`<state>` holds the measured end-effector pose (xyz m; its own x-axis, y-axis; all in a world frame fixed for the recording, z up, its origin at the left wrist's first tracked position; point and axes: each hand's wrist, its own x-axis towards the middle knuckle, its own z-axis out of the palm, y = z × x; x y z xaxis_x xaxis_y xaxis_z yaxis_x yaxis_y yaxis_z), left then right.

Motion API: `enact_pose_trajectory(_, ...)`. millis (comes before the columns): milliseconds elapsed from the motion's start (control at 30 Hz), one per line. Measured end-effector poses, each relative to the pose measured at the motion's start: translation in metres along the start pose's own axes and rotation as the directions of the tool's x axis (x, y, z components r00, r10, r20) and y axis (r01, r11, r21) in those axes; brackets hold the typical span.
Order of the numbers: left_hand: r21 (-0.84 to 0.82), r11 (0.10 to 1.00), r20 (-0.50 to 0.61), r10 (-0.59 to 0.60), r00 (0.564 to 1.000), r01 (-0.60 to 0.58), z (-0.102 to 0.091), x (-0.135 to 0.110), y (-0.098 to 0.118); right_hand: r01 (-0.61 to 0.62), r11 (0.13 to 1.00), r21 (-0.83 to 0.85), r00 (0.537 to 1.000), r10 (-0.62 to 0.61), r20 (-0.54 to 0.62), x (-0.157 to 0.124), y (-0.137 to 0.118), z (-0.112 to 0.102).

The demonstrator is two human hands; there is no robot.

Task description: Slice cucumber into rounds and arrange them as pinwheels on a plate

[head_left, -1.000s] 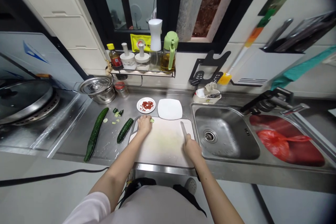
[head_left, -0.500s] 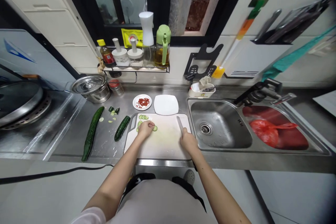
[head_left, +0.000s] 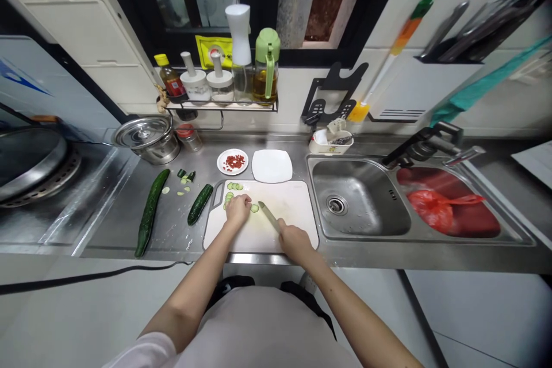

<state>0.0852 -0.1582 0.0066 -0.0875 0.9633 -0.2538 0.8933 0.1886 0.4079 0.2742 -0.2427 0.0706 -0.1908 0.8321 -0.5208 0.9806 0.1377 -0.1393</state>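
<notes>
My right hand (head_left: 295, 241) is closed round the handle of a kitchen knife (head_left: 268, 215). Its blade slants up and left over the white cutting board (head_left: 297, 204), the tip close to a lone cucumber slice (head_left: 255, 208). Left of that slice, my left hand (head_left: 238, 208) hovers at or rests on the board with curled fingers; whatever is in them, if anything, is hidden. More cucumber slices (head_left: 235, 186) lie along the board's upper left, some partly behind the left hand. A cut cucumber (head_left: 200, 204) and a longer whole cucumber (head_left: 150, 213) are on the counter to the left.
Behind the board stand a plate with chopped red pieces (head_left: 233, 161) and a white square plate (head_left: 272, 165). Cucumber scraps (head_left: 185, 177) lie near a lidded steel pot (head_left: 149, 138). A sink (head_left: 362, 201) adjoins on the right, with a red plastic bag (head_left: 433, 210) beyond.
The knife has swung left with my right hand, from the board's right side to beside the lone slice. My left hand has shifted slightly left, away from that slice.
</notes>
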Motion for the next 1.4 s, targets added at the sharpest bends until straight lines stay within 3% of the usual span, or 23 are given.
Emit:
enact_pose_trajectory(300, -0.004, 1.000, 0.031, -0.029, 0.999, 0.029, 0.001, 0.006, 0.001, 0.062, 0.997, -0.042, 0.998, -0.061, 0.015, 0.005, -0.008, 0.013)
enact_pose_trajectory(800, -0.003, 0.999, 0.060, -0.038, 0.997, 0.038, -0.002, 0.008, 0.000, 0.047, 0.999, -0.021, 0.999, -0.048, -0.026, 0.011, -0.013, 0.031)
enact_pose_trajectory(1400, 0.018, 0.998, 0.080, -0.057, 0.995, 0.056, -0.001, 0.013, 0.002, 0.044, 0.999, 0.007, 0.998, -0.044, 0.052, 0.016, -0.023, 0.013)
